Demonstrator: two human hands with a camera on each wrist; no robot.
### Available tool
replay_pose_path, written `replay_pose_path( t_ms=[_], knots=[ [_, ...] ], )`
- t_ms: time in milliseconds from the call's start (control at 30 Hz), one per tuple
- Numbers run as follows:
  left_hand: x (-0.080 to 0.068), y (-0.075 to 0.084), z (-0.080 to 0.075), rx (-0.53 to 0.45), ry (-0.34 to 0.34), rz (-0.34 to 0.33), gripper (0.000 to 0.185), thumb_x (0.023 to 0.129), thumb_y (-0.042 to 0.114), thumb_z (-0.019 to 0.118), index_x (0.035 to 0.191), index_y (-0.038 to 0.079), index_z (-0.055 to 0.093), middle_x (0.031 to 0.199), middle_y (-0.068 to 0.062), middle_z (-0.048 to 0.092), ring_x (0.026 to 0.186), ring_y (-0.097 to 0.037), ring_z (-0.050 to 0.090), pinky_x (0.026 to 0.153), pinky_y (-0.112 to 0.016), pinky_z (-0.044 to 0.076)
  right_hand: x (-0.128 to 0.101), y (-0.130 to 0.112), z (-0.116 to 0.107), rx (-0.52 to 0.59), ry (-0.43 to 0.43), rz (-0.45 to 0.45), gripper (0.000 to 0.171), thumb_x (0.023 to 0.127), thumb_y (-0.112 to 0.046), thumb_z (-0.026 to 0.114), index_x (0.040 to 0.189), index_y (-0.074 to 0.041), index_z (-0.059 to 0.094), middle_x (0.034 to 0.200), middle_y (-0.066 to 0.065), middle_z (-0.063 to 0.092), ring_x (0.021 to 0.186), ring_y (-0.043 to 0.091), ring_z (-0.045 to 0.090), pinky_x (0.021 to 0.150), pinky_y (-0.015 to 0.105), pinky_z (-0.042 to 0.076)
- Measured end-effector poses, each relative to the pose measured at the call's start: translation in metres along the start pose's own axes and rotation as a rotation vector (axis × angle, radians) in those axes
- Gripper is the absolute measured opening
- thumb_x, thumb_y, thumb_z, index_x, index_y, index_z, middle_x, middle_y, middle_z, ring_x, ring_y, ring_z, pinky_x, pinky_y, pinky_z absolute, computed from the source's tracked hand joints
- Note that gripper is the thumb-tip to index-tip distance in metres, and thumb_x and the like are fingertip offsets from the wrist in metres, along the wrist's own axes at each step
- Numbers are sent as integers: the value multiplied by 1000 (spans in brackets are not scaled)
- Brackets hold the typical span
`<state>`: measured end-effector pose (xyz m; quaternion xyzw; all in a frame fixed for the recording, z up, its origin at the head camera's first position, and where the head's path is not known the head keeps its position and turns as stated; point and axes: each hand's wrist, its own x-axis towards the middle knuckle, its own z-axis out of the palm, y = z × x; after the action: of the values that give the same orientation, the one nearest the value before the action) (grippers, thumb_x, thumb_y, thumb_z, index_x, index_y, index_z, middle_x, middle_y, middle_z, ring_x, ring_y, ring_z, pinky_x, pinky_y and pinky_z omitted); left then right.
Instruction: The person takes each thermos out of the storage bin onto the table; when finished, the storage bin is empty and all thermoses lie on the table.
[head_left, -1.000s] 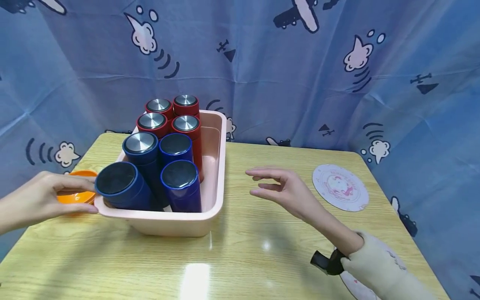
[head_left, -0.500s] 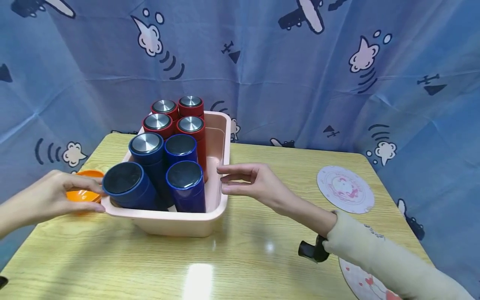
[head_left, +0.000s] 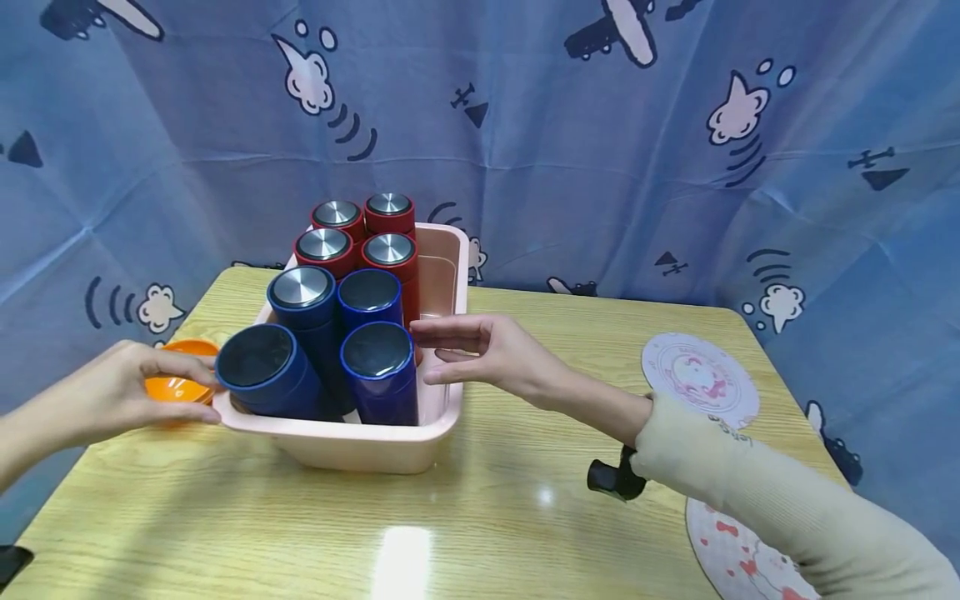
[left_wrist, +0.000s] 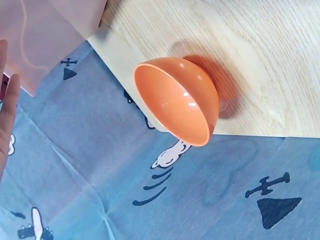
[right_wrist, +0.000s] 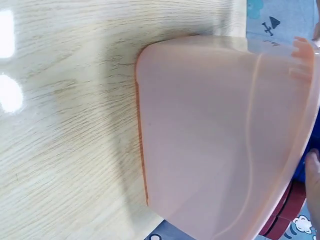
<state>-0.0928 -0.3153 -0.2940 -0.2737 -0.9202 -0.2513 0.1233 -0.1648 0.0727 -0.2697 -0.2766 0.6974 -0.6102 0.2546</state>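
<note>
Head view: pink bin (head_left: 352, 454) on bench (head_left: 495, 517), left of centre; left grip (head_left: 120, 385) at its near-left corner, hold unclear; right grip (head_left: 510, 356) loose, over right rim, beside near-right blue flask (head_left: 384, 392) inside.

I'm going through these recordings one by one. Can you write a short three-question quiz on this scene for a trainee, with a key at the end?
1. How many red cylindrical flasks with silvery round lids are in the pink rectangular plastic tub?

2. Where is the glossy orange round bowl?
A: inside the tub
B: on the wood-grain table, beside the tub
C: on a round patterned mat

3. True or false: in the head view, the person's bare right hand reaches over the tub's right rim, its fingers close to a blue cylindrical flask.

Key: 1, four; 2, B; 3, true.
</note>
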Motion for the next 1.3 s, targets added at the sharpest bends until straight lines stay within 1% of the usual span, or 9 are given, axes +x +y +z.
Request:
replay_pose_path(
  t_ms=[133,233,467,667,833,933,1067,1133,1300],
  knots=[
    [0,0,1,-6,-8,-24,38,52,12,93,81,26,75,81,22,67,77,6,55,60,-7,39,4,4,3,58,-21,21,54,82,11,69,133,3,53,132,15,57,122,26,55,102,33,44],
    [0,0,1,-5,-9,-35,37,52,12,93,81,27,75,80,22,67,77,6,55,60,-8,39,7,6,4,66,-15,29,55,81,11,70,133,3,53,131,15,58,120,22,56,102,34,43],
    [0,1,2,2,-17,-64,35,53,13,93,81,26,75,80,21,67,79,7,55,64,-6,40,14,5,5,2,-23,9,60,79,7,73,135,-2,53,135,12,55,121,20,55,99,28,47],
    [0,2,2,1,-29,-89,33,55,15,93,81,25,75,80,21,68,79,6,55,61,-9,41,20,4,9,-27,-26,4,62,78,7,75,135,-2,54,133,11,57,119,20,57,98,29,47],
    [0,1,1,6,-29,-97,34,55,15,93,82,25,76,82,21,68,81,8,55,64,-7,41,23,4,11,-30,-27,-11,64,77,8,75,136,-3,53,133,10,57,119,20,58,98,28,48],
    [-1,0,0,-3,-26,-96,35,54,14,93,82,25,76,82,21,68,79,7,54,61,-8,40,25,4,12,-30,-33,-20,63,78,8,75,136,-3,53,133,10,57,118,19,58,98,28,48],
    [-1,1,-1,-25,-15,-68,36,53,11,93,81,25,75,80,21,67,76,6,54,57,-10,39,27,4,12,-41,-48,-27,62,78,6,76,135,-3,54,128,12,60,114,19,61,96,29,49],
    [0,2,-1,-31,-11,-53,37,53,10,92,81,25,75,80,21,67,75,6,54,58,-10,39,28,3,11,-49,-49,-23,62,77,6,76,134,-3,55,127,11,62,113,19,61,95,29,50],
    [0,3,-2,-44,-24,-42,37,54,10,92,81,26,74,78,21,67,74,4,53,53,-12,39,30,0,10,-53,-60,-13,63,74,6,79,132,-3,57,126,10,63,113,20,62,95,31,50]
  ],
)
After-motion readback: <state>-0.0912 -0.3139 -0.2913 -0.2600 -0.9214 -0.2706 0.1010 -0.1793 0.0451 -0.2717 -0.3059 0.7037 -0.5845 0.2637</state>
